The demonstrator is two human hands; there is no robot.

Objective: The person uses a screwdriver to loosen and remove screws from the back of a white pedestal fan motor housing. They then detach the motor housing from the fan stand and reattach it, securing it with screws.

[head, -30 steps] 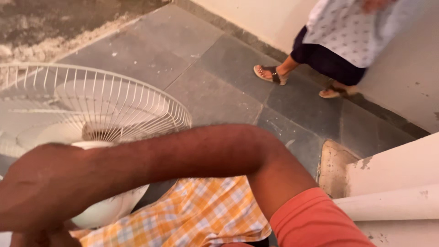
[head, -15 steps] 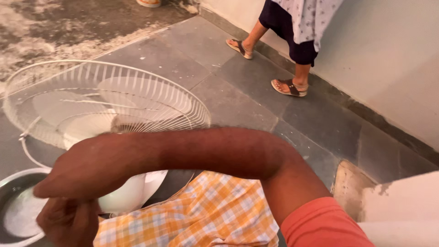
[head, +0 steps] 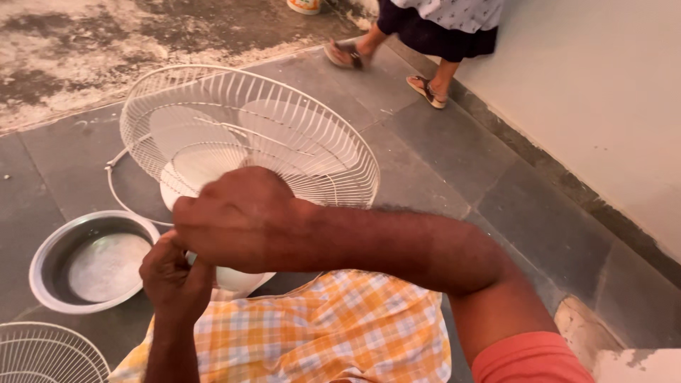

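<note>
A white fan is laid on the grey floor, its wire guard upward. The right hand and left hand are held curled together at its near edge; whether anything is pinched cannot be told. A steel bowl is placed just beside the fan.

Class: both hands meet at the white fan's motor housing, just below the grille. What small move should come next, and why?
Probably keep the left hand steadying the housing while the right hand works at it. The right hand covers the contact spot, so what it grips cannot be told. The fan grille leans tilted over the floor, with a steel bowl close beside.
</note>
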